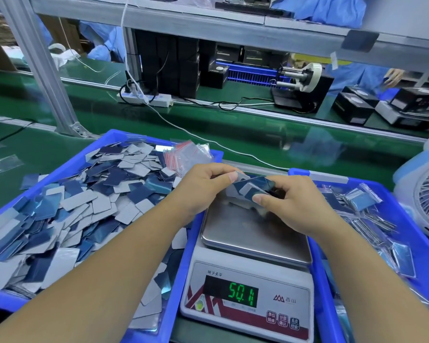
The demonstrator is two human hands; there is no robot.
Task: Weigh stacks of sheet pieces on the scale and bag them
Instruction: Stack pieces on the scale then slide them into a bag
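1. Nearest, at 6 o'clock, the scale (pixel 248 288) is seen on the green bench (pixel 258 144); its display (pixel 242 294) reads 50.1, so a weight is judged to be registered at this moment.
2. Just above, over the far edge of the steel pan (pixel 253 233), a fanned stack of sheet pieces (pixel 252 188) is held between both hands. Whether the stack rests on the pan or is just lifted from it cannot be told.
3. The left hand (pixel 203 186) has its grip closed on the stack's left end, thumb and fingertips pinching it; the right hand (pixel 295 201) has its grip curled round the right end, thumb pressed on top.
4. At 9 o'clock, the left bin (pixel 104 142) is filled with a large loose heap of pieces (pixel 84 201), blue and grey, so most of the work is judged to be left.
5. At 3 o'clock, the right bin (pixel 406 219) holds filled bags (pixel 362 201), so several rounds are judged done.
6. At 11 o'clock from the hands, a bundle of empty bags (pixel 188 154) with red strips lies on the heap's far edge; bagging of the held stack is not yet done.
7. Farther off, a power strip (pixel 146 98) and a tape dispenser (pixel 300 78) are seen at 12 o'clock.
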